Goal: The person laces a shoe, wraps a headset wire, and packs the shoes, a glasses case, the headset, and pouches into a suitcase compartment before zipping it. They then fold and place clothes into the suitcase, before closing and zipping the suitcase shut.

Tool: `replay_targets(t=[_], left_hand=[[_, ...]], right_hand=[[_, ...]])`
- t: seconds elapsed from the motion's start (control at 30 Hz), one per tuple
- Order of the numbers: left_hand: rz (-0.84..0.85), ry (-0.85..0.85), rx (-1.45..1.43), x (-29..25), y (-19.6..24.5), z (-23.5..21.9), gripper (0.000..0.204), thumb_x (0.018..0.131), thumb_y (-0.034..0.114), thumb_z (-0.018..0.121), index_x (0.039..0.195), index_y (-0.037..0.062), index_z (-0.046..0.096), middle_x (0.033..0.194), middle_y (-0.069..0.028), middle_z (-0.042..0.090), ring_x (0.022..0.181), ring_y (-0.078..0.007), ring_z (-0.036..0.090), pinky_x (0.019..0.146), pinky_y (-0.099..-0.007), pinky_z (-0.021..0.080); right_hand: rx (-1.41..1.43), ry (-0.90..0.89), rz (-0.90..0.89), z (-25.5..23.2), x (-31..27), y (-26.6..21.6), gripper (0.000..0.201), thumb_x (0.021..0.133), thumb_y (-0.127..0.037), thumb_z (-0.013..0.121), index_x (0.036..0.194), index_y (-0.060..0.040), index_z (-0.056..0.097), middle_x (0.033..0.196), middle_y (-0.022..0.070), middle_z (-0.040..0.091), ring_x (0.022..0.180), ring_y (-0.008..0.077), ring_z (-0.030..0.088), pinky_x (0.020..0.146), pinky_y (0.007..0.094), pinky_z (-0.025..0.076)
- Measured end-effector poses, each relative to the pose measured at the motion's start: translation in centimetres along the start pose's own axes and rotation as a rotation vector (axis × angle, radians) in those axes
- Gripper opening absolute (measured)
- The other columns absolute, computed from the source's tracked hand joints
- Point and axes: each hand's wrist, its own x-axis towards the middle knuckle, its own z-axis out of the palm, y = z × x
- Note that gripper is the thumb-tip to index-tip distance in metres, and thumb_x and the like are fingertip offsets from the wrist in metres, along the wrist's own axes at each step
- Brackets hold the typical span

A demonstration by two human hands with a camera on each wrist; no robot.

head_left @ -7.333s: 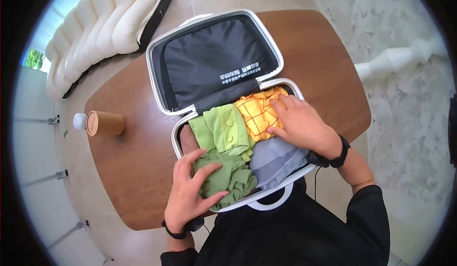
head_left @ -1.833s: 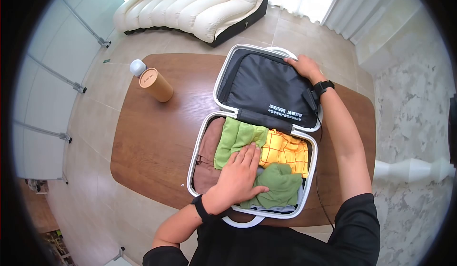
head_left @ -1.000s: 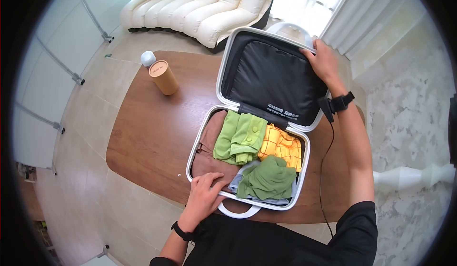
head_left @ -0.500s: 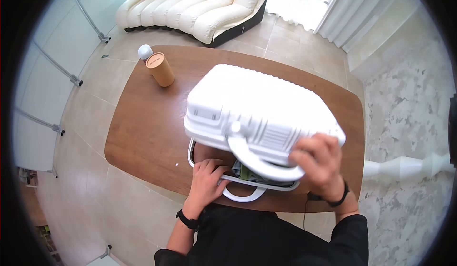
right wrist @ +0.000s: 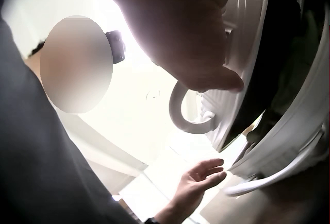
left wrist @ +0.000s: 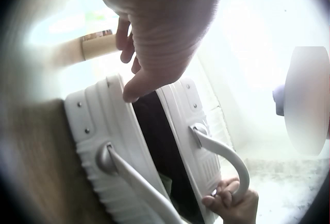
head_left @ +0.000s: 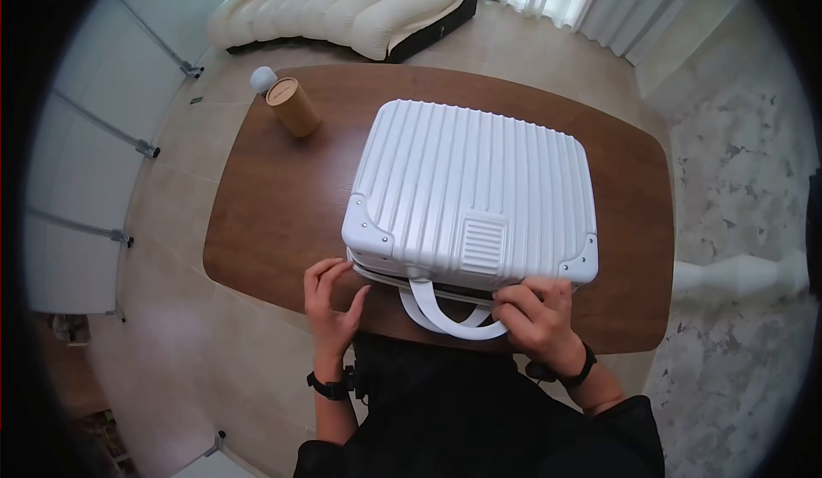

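Observation:
The white ribbed suitcase [head_left: 479, 187] lies with its lid lowered over the base, a dark gap showing along the front. Green cloth [left wrist: 167, 183] is visible inside that gap in the left wrist view. My right hand [head_left: 539, 320] pinches the lid's front edge near the right corner, beside the upper handle [head_left: 454, 320]. At the front left corner is my left hand [head_left: 332, 307], its fingertips by the rim and its thumb held apart. The right wrist view shows my right thumb [right wrist: 227, 80] against the lid rim; most clothes are hidden.
A brown cylindrical container [head_left: 294, 108] and a white-capped item [head_left: 263, 79] stand at the back left of the wooden table [head_left: 265, 213]. Beyond it are a cream sofa [head_left: 342, 3] and a curtain [head_left: 616, 16]. White panels [head_left: 81, 161] stand at the left.
The lid has swung from fully raised, over the clothes, down to nearly level with the base. My right hand came down and forward with it; my left hand moved slightly left to the corner.

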Motion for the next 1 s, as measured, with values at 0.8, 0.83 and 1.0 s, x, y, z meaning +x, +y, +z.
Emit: replay_targets(t=[0.8,0.83,1.0], left_hand=[[-0.319,-0.226,-0.306,4.3,-3.5,1.9,0.063,0.072,0.008,0.090,0.128,-0.0030,0.063,0.119,-0.0145,0.074,0.111,-0.0231,0.071,0.098,-0.0351,0.054],[-0.324,-0.246,-0.319,4.6,-3.6,1.9,0.061,0.072,0.008,0.090,0.126,-0.0030,0.065,0.118,-0.0139,0.074,0.110,-0.0222,0.071,0.097,-0.0349,0.054],[-0.331,-0.197,-0.311,3.4,-2.4,2.8,0.055,0.071,0.009,0.089,0.121,-0.0033,0.067,0.115,-0.0133,0.076,0.109,-0.0218,0.072,0.096,-0.0356,0.055]], right_hand=[[0.489,-0.215,0.011,2.6,0.4,-2.6,0.022,0.083,-0.015,0.072,0.102,-0.0047,0.070,0.108,0.0018,0.066,0.088,0.0157,0.060,0.082,0.0322,0.044],[0.493,-0.233,0.004,2.5,0.4,-2.4,0.024,0.084,-0.018,0.074,0.104,-0.0045,0.070,0.110,0.0016,0.066,0.088,0.0157,0.060,0.081,0.0320,0.044],[0.542,-0.269,0.006,1.6,0.0,-1.5,0.027,0.086,-0.025,0.079,0.101,-0.0051,0.070,0.107,0.0019,0.068,0.083,0.0162,0.061,0.077,0.0317,0.043]])
